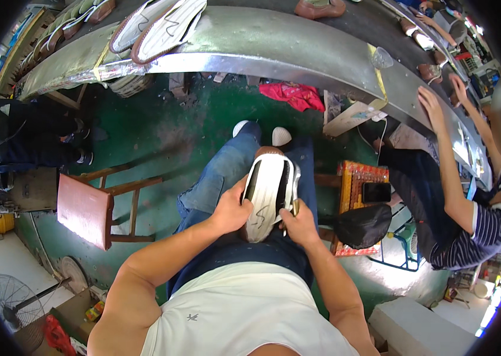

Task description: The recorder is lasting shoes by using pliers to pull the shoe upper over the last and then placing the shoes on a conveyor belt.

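A shoe (267,193) lies over my lap with its whitish underside up; a brown end shows at the top and a dark scribble near the bottom. My left hand (231,207) is closed on the shoe's left edge, the thumb pressed near the dark inner side. On the opposite edge my right hand (300,223) grips a slim metal hand tool (296,188), silvery and curved above, brass-coloured near the fingers. The tool lies against the shoe's right side; its exact kind is unclear, and my fingers cover its lower part.
A metal-edged workbench (250,56) curves across the far side, with a pair of white-soled shoes (167,29) on it. A stool (84,210) stands left. At right are a woven seat (354,178) with a phone (376,191), and a co-worker's arm (449,172) reaching the bench.
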`<state>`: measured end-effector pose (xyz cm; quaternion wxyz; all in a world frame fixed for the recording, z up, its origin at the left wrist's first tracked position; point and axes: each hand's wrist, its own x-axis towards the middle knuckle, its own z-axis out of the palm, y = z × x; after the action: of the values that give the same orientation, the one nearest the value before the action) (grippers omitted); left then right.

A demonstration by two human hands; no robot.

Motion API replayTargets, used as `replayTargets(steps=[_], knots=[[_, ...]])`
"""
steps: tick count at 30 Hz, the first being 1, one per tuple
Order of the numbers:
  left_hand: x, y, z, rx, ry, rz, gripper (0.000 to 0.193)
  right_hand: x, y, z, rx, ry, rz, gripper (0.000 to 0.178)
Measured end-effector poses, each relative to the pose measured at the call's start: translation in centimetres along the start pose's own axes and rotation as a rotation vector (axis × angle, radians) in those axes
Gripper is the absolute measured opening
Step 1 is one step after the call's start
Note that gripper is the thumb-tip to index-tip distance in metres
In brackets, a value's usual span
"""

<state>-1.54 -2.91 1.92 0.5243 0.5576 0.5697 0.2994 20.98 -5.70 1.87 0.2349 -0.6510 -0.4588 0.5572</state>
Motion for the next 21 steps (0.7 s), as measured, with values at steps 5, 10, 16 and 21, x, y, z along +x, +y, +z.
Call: replayTargets(steps=[5,10,16,21], knots=[[1.7,0.8,0.8,-0.712,-0.407,-0.252,0.093,-2.1,0.5,-3.1,-0.213,0.143,-0.109,0.031],[0.1,-1.2,2.8,-0.307,-0.464,-0.123,0.100,-6.6,-2.3,-7.5,-0.479,-0.085,-0.143,0.039],[-0.5,-0.5,3.7,-0.266,-0.519,-0.095,0.107,-5.6,-2.2,-8.1,-0.702,-0.093,-0.571,0.047],[0.1,0.5,4.4,-0.982,-0.411,-0.375,0.065,-4.2,-7.8,-7.3,-1.111,-0.442,-0.256,0.033]])
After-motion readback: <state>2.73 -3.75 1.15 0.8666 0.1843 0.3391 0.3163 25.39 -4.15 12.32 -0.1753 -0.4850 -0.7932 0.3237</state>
